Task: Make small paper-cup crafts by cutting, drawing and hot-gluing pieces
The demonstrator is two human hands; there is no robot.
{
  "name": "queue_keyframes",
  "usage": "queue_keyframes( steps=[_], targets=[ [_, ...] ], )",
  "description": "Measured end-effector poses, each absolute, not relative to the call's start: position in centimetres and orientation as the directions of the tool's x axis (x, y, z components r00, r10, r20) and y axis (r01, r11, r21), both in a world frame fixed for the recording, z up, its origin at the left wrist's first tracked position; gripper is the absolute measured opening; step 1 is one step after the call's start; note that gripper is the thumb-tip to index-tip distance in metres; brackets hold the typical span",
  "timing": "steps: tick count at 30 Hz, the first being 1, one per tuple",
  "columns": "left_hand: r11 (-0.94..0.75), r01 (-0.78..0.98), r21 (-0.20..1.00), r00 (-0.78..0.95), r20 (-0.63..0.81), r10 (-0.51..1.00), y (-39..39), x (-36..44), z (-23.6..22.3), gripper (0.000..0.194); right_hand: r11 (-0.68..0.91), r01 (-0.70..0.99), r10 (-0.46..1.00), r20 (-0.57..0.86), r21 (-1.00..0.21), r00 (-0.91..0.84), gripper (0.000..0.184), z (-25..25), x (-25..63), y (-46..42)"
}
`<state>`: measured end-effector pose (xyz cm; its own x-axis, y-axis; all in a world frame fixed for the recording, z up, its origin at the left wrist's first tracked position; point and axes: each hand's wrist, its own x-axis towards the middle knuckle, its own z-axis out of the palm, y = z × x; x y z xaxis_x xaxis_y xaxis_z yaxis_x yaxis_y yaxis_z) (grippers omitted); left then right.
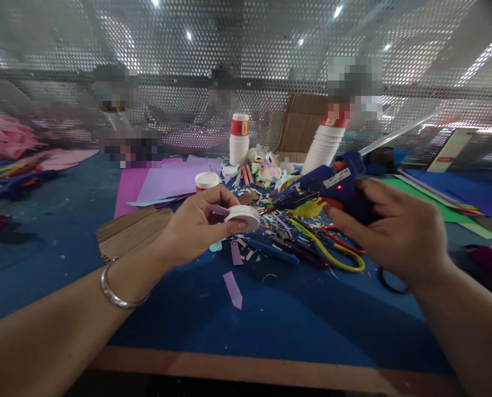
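Observation:
Pinched between the thumb and fingers of my left hand (200, 223) is a small white paper disc (245, 216) with a rim, like a cut-down cup base. A purple paper strip (218, 209) sticks out from its left side. My right hand (399, 226) is wrapped round a blue hot glue gun (312, 184), which has a lit red light and a clear glue stick (401, 131) at its back. Its nozzle points left and is close to the disc's right edge; whether they touch I cannot tell. Two purple paper strips (233, 290) lie on the table below.
Scissors with yellow handles (345, 264), a blue pen (273, 251) and paper scraps lie under the glue gun. Stacked paper cups (239, 146) and a leaning cup stack (322, 146) stand behind. Corrugated cardboard (130, 230) and purple paper sheets (171, 182) lie left, green paper (420, 201) right.

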<state>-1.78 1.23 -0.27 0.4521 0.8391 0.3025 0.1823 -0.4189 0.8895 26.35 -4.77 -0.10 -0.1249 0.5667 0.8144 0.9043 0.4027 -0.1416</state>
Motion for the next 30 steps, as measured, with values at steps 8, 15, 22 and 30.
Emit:
queue_keyframes(
  steps=[8,15,22,30],
  targets=[
    [-0.399,0.155,0.904,0.473,0.287,0.833,1.1,-1.73,-0.2,0.024,0.406,0.906,0.565,0.812,-0.121,-0.145,0.022,0.04,26.15,-4.82],
    [-0.402,0.155,0.903,0.46,0.294,0.838,0.96,-1.54,-0.07,0.024,0.389,0.918,0.57,0.804,-0.085,-0.167,0.024,0.2,26.14,-4.9],
    [-0.415,0.15,0.897,0.462,0.307,0.832,0.8,-1.54,0.11,0.022,0.375,0.925,0.547,0.821,-0.065,-0.164,0.023,-0.04,26.4,-4.72],
    [-0.411,0.138,0.901,0.46,0.309,0.832,0.8,-1.5,0.08,0.022,0.355,0.934,0.543,0.819,-0.024,-0.185,0.025,0.22,26.22,-4.74]
  ],
)
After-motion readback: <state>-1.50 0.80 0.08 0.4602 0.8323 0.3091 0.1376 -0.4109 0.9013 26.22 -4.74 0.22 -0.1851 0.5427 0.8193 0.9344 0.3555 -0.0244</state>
